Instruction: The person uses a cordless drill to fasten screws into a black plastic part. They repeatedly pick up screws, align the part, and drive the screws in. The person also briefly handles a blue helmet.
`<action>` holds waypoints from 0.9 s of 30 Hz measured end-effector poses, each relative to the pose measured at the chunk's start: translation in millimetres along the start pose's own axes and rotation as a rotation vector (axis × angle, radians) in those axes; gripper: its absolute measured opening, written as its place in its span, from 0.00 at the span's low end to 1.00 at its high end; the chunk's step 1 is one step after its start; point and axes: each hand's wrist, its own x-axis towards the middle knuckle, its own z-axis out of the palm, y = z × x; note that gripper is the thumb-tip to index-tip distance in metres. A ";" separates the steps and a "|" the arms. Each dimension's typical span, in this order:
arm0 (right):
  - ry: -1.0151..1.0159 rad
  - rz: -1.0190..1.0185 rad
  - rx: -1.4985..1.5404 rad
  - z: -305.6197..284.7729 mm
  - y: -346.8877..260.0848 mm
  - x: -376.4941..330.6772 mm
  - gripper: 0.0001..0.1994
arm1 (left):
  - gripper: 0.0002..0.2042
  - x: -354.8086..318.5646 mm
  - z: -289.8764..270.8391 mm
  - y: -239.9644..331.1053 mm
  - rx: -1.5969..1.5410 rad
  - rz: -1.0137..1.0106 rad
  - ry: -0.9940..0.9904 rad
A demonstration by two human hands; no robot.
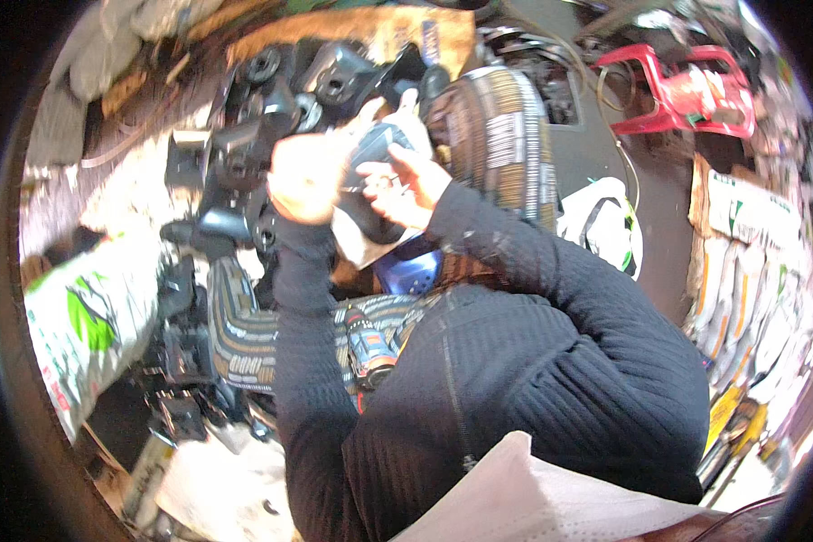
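Note:
In front of my lap, my left hand [309, 179], smeared by motion, grips a dark rounded piece [376, 221] from its left side, with fingertips showing beyond its far edge. My right hand [408, 188] lies over the same piece from the right, its fingers curled in against the surface; whatever they pinch is too small to make out. Below the piece a pale sheet or cloth [361, 248] shows, and beside it a blue rounded thing [411, 271] with small holes. A power drill [369, 348] rests against my striped trouser leg.
Several black plastic parts [244, 149] are heaped to the left and ahead, by a cardboard box [370, 25]. A red plastic stool [673, 90] lies at the far right. White sacks stand at the left [99, 316] and right [750, 217]. A black-and-white bag [605, 226] sits beside my right knee.

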 end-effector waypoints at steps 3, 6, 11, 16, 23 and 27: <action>0.102 -0.190 0.071 7.8 5.1 -5.5 0.18 | 0.11 0.0 48.1 90.6 0.507 0.233 0.192; 0.092 -0.130 0.070 7.9 -8.7 -39.9 0.10 | 0.17 -17.4 61.3 116.9 0.246 0.075 0.162; -0.157 -0.291 -0.082 5.0 -103.5 -103.8 0.13 | 0.11 -65.9 56.5 71.7 0.132 -0.398 0.361; 0.285 -1.305 -1.486 2.0 -240.8 -53.9 0.12 | 0.10 -127.5 65.7 33.8 -0.124 -0.767 0.484; 1.002 -0.469 -2.620 -61.5 -378.7 24.8 0.17 | 0.10 -149.6 50.8 14.4 0.072 -0.771 0.573; 0.897 -0.601 -2.797 -89.6 -383.3 26.3 0.11 | 0.10 -141.9 48.6 8.2 0.049 -0.827 0.586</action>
